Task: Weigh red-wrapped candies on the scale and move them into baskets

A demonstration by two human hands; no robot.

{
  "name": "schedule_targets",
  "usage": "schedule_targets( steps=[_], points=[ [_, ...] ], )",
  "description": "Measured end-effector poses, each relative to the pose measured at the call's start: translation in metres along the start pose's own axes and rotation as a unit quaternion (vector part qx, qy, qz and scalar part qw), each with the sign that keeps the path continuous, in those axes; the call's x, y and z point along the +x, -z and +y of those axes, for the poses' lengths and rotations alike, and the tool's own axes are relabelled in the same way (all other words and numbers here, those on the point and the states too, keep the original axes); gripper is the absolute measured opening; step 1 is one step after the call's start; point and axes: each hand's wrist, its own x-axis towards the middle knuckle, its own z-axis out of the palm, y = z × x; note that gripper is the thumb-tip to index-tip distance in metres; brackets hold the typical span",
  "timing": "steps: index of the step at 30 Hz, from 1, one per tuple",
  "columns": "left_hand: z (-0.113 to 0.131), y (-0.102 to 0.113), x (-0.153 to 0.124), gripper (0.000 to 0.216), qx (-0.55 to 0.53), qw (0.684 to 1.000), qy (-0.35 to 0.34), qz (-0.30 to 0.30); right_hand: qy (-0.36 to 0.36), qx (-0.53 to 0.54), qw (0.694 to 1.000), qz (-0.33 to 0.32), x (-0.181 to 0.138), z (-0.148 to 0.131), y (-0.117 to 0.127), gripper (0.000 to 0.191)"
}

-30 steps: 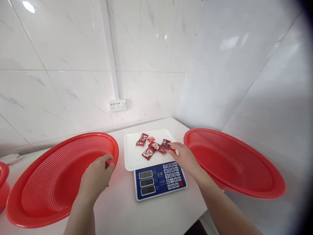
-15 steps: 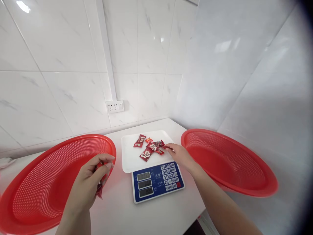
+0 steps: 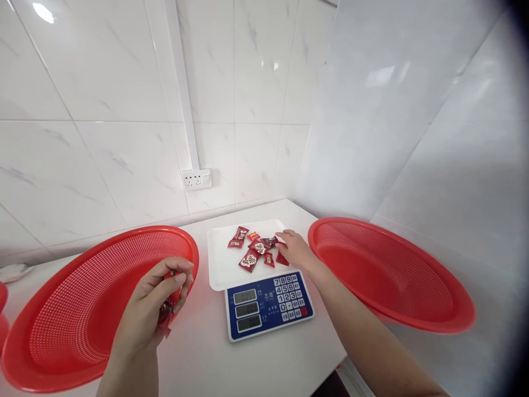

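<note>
Small red wrapped snack packets (image 3: 249, 260) lie in a loose cluster on the white tray (image 3: 221, 273) of a digital scale (image 3: 270, 306). Over the tray's right side is my right hand (image 3: 294, 249), its fingers stretched out and a little apart at the edge of the cluster. One red packet (image 3: 281, 258) shows just under those fingers, partly covered; whether they touch it I cannot tell. My left hand (image 3: 159, 300) is curled around several red packets (image 3: 167, 311) above the table, beside the left basket.
A red plastic basket (image 3: 188, 248) stands left of the scale, another red basket (image 3: 413, 242) to its right. Behind the white table (image 3: 198, 353) rises a tiled wall with a socket (image 3: 197, 179). More red plastic shows at the left edge.
My right hand has shifted slightly up, and its fingers have spread from a pinch on a packet. Packets at the cluster's right side lie farther apart. The left hand keeps its hold.
</note>
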Motion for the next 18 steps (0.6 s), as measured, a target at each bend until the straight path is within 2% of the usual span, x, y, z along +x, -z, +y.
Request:
schedule_targets(
  steps=[7, 12, 18],
  points=[
    [-0.002, 0.003, 0.001, 0.018, -0.009, 1.0, -0.018, -0.013, 0.098, 0.033, 0.993, -0.05, 0.013, -0.03, -0.013, 0.035],
    [-0.003, 0.003, 0.003, 0.017, -0.022, 0.999, -0.038, -0.022, 0.136, 0.049, 0.989, -0.045, 0.028, -0.045, -0.014, 0.035],
    [-0.008, 0.011, 0.01, 0.017, -0.071, 0.996, -0.048, -0.039, 0.163, 0.024, 0.983, -0.079, 0.037, -0.068, -0.026, 0.027]
  ],
)
